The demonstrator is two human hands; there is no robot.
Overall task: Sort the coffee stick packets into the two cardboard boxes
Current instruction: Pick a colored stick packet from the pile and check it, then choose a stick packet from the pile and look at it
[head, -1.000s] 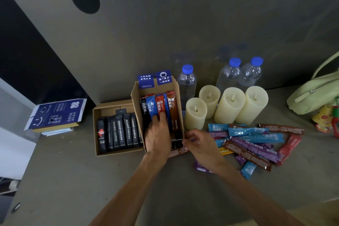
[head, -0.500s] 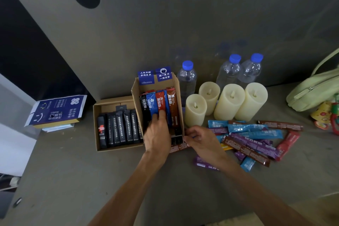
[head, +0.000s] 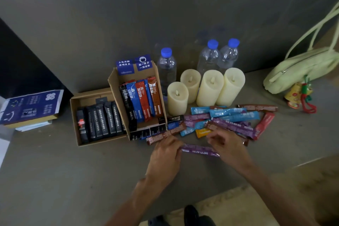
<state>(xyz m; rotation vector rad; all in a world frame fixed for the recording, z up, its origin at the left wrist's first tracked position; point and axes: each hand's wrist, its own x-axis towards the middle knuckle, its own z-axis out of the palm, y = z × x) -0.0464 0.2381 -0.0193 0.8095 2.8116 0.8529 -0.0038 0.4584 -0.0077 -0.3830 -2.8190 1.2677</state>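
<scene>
Pinched the purple stick packet (head: 200, 150) at both ends: left hand (head: 165, 154) at its left tip, right hand (head: 227, 148) curled over its right tip. Stretched level along the grey counter (head: 55, 180), resting on it or barely off it, could not tell which. Sat just in front of the loose heap of packets (head: 229, 121), right of both boxes.

Judged light, thin and limp, likely to sag if lifted by one end. Glossy film, probably slick, so best gripped at the flat crimped seals. Not fragile.

Plain brown card for the low box (head: 77, 97), filled with matte black sticks lying flat. Coloured sticks leaned in a row in the taller box (head: 111, 80). Waxy cream pillar candles (head: 211, 88) and clear blue-capped bottles (head: 167, 69) stood behind the heap.
</scene>
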